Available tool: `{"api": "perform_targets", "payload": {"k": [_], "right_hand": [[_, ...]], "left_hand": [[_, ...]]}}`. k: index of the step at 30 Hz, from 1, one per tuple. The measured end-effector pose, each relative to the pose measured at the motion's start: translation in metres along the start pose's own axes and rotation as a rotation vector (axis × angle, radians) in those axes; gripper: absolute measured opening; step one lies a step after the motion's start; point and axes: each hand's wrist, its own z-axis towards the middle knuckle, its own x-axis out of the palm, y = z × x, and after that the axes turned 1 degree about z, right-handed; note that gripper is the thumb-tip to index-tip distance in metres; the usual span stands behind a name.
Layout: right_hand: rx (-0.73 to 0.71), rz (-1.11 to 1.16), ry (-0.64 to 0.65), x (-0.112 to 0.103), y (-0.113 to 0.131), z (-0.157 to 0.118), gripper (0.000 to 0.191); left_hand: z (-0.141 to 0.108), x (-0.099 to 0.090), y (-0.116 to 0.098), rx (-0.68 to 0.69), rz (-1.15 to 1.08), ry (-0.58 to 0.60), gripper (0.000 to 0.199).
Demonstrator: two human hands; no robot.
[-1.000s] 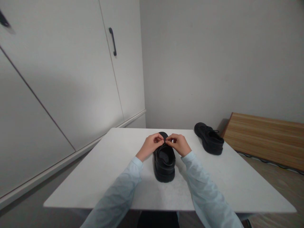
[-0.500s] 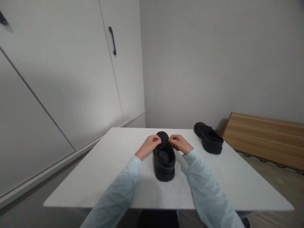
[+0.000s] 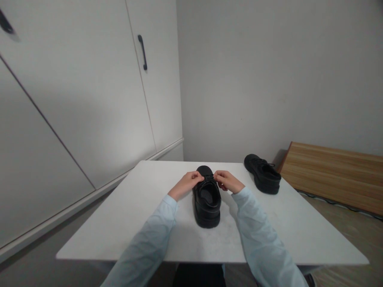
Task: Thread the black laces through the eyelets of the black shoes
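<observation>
A black lace-up shoe (image 3: 207,215) stands upright on the white table in front of me, its toe pointing away and its heel toward me. My left hand (image 3: 187,183) pinches the shoelace at the left of the lacing. Opposite it, my right hand (image 3: 227,181) has thumb and finger closed on the shoelace at the right side. The black lace (image 3: 208,177) runs across the shoe's tongue between both hands; its finer shape is too dark and small to make out.
A second black shoe (image 3: 266,179) with a lace bow rests at the table's right back edge. The white table (image 3: 119,223) meets a grey wall (image 3: 239,79) behind. White cabinets (image 3: 89,99) stand to the left, and a wood-grain board (image 3: 332,175) lies beyond the right side.
My two hands have drawn slightly apart at the lacing, the left a little to the left and the right a little to the right. Both shoes stay in place.
</observation>
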Motion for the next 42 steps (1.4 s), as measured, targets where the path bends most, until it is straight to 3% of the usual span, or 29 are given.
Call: {"api": "perform_targets", "payload": {"k": [5,8,14,24,42], "right_hand": [[-0.182,-0.104,-0.013,0.003,0.005,-0.002,0.042],[-0.217,-0.137,-0.008,0.001,0.003,-0.002,0.049],[-0.172,-0.09,-0.026,-0.003,0.0,-0.002,0.052],[-0.075,-0.038,0.061,-0.01,-0.003,-0.004,0.052],[-0.084,-0.064,0.122,-0.014,-0.015,0.0,0.049]], "left_hand": [[0.002,-0.003,0.005,0.102,0.06,0.046,0.038],[0.004,-0.004,0.008,0.135,0.092,0.045,0.039],[0.004,-0.006,0.008,0.144,0.087,0.066,0.036],[0.005,-0.013,0.012,0.127,0.085,0.081,0.035],[0.002,-0.024,0.02,0.106,0.127,0.114,0.035]]}}
